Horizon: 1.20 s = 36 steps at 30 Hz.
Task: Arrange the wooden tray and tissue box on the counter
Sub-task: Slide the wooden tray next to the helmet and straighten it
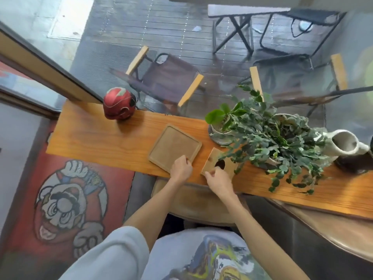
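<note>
A square wooden tray (172, 145) lies flat and turned at an angle on the long wooden counter (96, 138). My left hand (181, 169) grips the tray's near right corner. Right of the tray sits a wooden tissue box (215, 160) with a round dark hole in its top. My right hand (218, 181) holds the box at its near edge. Leaves of a plant hang over the box's far right side and hide part of it.
A red ball-shaped ornament (119, 106) stands at the counter's far left. Two potted plants (262, 136) spread over the right half, with a white jug (343, 143) beyond them. Behind the glass are folding chairs (165, 79). A cartoon rug (66, 201) covers the floor at left.
</note>
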Available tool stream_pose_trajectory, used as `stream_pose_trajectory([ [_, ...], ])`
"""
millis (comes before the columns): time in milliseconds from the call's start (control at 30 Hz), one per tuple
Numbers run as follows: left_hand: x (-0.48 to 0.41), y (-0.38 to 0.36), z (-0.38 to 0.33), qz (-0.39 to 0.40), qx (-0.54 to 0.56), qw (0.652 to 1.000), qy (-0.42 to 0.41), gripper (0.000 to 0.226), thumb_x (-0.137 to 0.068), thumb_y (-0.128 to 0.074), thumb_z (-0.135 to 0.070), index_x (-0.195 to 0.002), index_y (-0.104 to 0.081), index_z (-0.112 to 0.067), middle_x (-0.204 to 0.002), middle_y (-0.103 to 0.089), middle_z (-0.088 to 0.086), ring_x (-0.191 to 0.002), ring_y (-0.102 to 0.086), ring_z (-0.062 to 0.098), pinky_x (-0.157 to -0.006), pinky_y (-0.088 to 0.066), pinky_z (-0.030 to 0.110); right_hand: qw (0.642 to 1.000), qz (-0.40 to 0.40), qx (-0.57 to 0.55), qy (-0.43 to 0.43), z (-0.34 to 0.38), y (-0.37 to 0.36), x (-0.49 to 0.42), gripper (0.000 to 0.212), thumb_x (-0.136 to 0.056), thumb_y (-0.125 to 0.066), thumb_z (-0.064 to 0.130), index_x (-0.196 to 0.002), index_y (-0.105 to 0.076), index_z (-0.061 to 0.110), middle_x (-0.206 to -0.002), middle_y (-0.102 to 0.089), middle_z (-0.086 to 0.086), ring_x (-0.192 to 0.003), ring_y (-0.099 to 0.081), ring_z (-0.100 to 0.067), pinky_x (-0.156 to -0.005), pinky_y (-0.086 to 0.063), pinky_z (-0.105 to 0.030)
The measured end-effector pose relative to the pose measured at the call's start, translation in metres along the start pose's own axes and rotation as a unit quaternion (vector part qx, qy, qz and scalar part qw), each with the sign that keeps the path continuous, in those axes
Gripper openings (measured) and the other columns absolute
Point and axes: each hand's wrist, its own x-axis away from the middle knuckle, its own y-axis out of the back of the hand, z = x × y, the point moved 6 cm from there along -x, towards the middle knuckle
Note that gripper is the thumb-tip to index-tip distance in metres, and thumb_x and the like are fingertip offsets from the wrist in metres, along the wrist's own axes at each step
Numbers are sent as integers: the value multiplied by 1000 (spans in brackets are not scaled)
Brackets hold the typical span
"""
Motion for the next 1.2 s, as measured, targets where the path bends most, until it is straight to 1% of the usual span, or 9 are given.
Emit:
stream_pose_trajectory([
  [200,-43,40,60,-60,13,995,80,41,-105,-34,-16,-140,-46,1,-144,-49,22,-131,-50,39,-107,-44,49,991,4,-7,132,91,-23,-65,44,-102,-53,17,-142,-49,1,-141,-52,-20,-133,-49,-34,-108,-39,-41],
  [333,-77,65,96,-90,54,984,144,49,-105,-38,-14,-152,-29,-6,-157,-30,19,-143,-32,38,-110,-37,50,995,-14,39,93,113,-34,-115,45,-101,-53,19,-142,-43,3,-144,-43,-21,-134,-43,-40,-108,-37,-45],
  [467,-101,70,125,-59,117,969,211,58,-105,-45,-19,-157,-22,-7,-165,-16,20,-149,-25,40,-116,-33,50,994,-55,93,19,109,-46,-138,46,-99,-55,22,-141,-40,9,-147,-38,-16,-136,-37,-37,-104,-39,-46],
  [600,-109,61,135,-31,127,976,172,52,-102,-50,-20,-149,-34,-7,-153,-23,17,-126,-48,40,-104,-47,51,989,-98,-16,-108,94,-59,-138,66,-93,-59,13,-151,-28,19,-153,-25,-16,-137,-32,-43,-107,-38,-50],
  [733,-102,47,142,-40,232,957,170,55,-96,-53,-11,-148,-36,-11,-149,-27,11,-126,-48,36,-103,-49,50,970,-95,-136,-176,90,-71,-134,78,-92,-59,11,-157,-20,31,-156,-22,-15,-139,-33,-43,-106,-41,-50],
  [867,-93,57,161,-49,361,905,221,37,-95,-57,-11,-128,-43,-16,-141,-32,10,-112,-56,33,-96,-57,49,970,-85,-179,-138,105,-66,-137,66,-91,-56,7,-148,-35,33,-148,-27,-14,-129,-41,-39,-100,-47,-47],
  [967,-80,77,177,-55,412,885,210,27,-98,-54,-10,-117,-37,-19,-133,-49,16,-100,-59,29,-87,-59,51,983,-75,-156,-62,138,-62,-130,63,-90,-53,2,-143,-41,34,-144,-29,-15,-131,-36,-38,-98,-41,-41],
  [1033,-71,99,185,-61,444,873,194,27,-99,-54,-5,-114,-35,-17,-125,-54,17,-92,-61,25,-70,-62,43,985,-75,-153,-16,163,-58,-122,62,-90,-51,3,-142,-41,35,-144,-30,-16,-131,-36,-39,-96,-39,-39],
  [1200,-69,147,184,-1,490,860,146,36,-99,-55,2,-118,-28,-12,-133,-40,18,-109,-54,31,-65,-60,38,956,-39,-289,-2,193,-67,-102,68,-100,-57,23,-158,-23,16,-158,-36,-16,-142,-40,-37,-115,-38,-52],
])
